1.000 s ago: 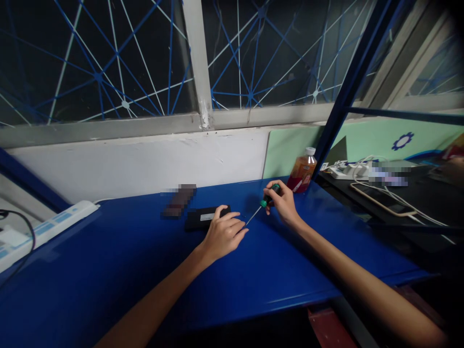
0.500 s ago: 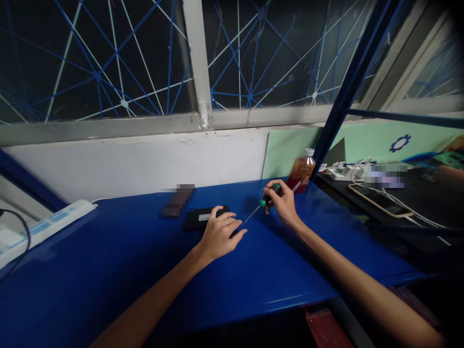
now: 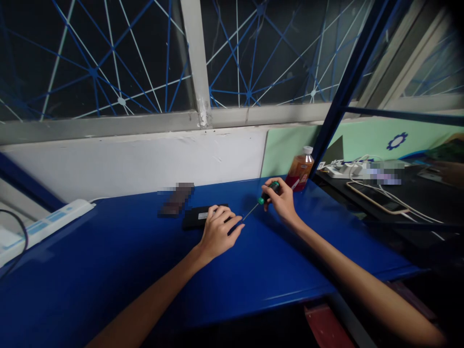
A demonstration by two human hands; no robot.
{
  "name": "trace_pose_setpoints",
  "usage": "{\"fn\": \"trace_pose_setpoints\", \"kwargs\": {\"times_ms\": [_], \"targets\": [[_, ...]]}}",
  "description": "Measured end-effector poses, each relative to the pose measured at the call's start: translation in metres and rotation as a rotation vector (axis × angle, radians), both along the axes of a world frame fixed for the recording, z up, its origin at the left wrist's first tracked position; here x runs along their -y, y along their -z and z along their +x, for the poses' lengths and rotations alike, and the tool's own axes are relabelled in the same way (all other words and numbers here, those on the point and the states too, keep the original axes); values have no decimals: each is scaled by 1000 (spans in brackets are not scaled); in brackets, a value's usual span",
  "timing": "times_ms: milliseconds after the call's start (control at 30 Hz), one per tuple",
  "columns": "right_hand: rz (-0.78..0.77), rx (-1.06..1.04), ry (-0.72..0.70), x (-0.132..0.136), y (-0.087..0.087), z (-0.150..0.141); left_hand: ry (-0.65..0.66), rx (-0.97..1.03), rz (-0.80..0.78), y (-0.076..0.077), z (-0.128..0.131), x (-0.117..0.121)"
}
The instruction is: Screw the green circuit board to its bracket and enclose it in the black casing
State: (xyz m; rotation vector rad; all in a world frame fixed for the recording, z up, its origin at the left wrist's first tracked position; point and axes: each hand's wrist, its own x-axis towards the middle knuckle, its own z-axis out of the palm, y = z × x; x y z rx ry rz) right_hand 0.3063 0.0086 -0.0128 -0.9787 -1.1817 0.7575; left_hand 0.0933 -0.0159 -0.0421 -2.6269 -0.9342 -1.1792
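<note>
My right hand (image 3: 280, 200) is closed around the black-and-green handle of a screwdriver (image 3: 251, 211), whose thin metal shaft slants down to the left. Close to that shaft's tip is my left hand (image 3: 220, 231), its thumb and index finger stretched out and slightly apart. The left hand's other fingers lie over the right part of a flat black case (image 3: 194, 217) with a small white label. Whether anything small sits at the screwdriver tip cannot be made out.
The blue table (image 3: 145, 261) carries a blurred-out dark brown object (image 3: 177, 199), a white power strip (image 3: 54, 227) and a bottle of reddish drink (image 3: 300, 169). On a black desk to the right lie a phone (image 3: 377, 197) and white cables. A blue post (image 3: 335, 108) stands behind the bottle.
My left hand's fingers have drawn closer together, with the thumb nearer the index finger by the screwdriver tip. The right hand keeps its hold on the screwdriver. The view has shifted slightly.
</note>
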Motion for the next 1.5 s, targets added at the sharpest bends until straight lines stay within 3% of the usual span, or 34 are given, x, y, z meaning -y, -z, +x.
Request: {"fn": "trace_pose_setpoints", "kwargs": {"times_ms": [400, 1167, 1500], "targets": [[4, 11, 1, 1, 1, -2, 9, -110, 57, -3, -2, -1], [56, -1, 46, 8, -3, -7, 15, -114, 65, -3, -5, -3], [13, -29, -125, 12, -6, -7, -7, -90, 50, -6, -11, -7]]}}
